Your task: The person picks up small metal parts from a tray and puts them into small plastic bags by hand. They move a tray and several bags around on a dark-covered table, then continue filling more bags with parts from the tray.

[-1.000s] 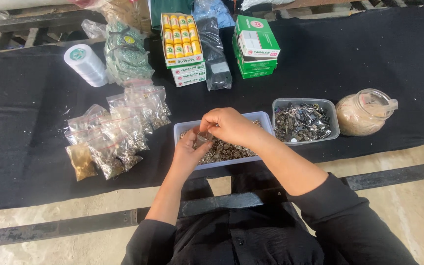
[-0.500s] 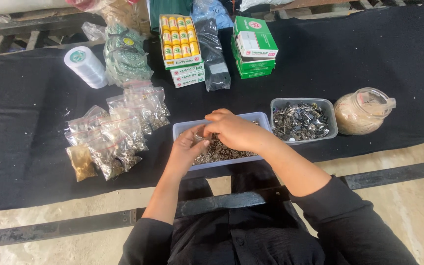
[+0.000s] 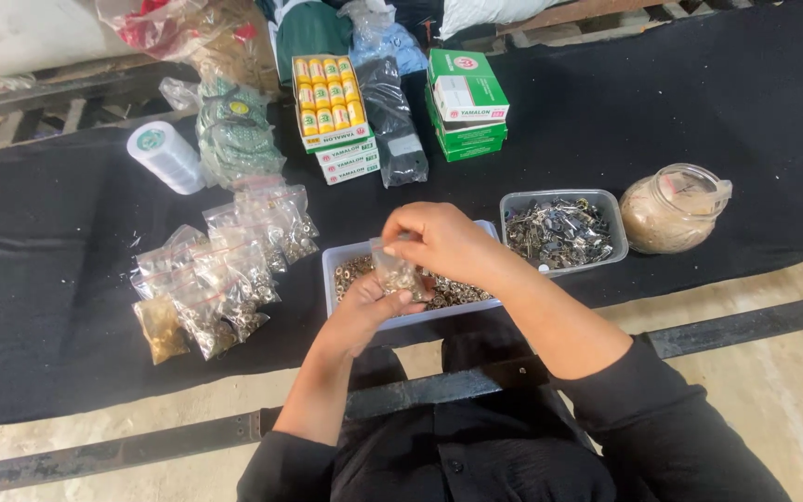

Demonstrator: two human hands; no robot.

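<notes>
Small clear plastic bag (image 3: 395, 274) partly filled with tiny metal rings, pinched between both hands just above a shallow clear plastic tray (image 3: 338, 299) of the same brass-coloured rings at the near edge of the black-cloth tabletop (image 3: 48, 279). Left hand (image 3: 369, 311) cupped under the bag, fingers closed on its lower part; right hand (image 3: 439, 244) curled over the top, fingertips gripping the bag's mouth. To the right of that tray, a second clear plastic tray (image 3: 561, 231) holding darker metal parts, just beside it. Further right, a round glass jar (image 3: 671, 209) with pale contents, tilted on its side. To the left, a heap of small filled clear bags (image 3: 220, 274), near the tray. Toward the far edge: a white thread spool (image 3: 165, 156), an open box of yellow thread reels (image 3: 329, 91) on stacked white boxes, and two stacked green and white cartons (image 3: 465, 102).
</notes>
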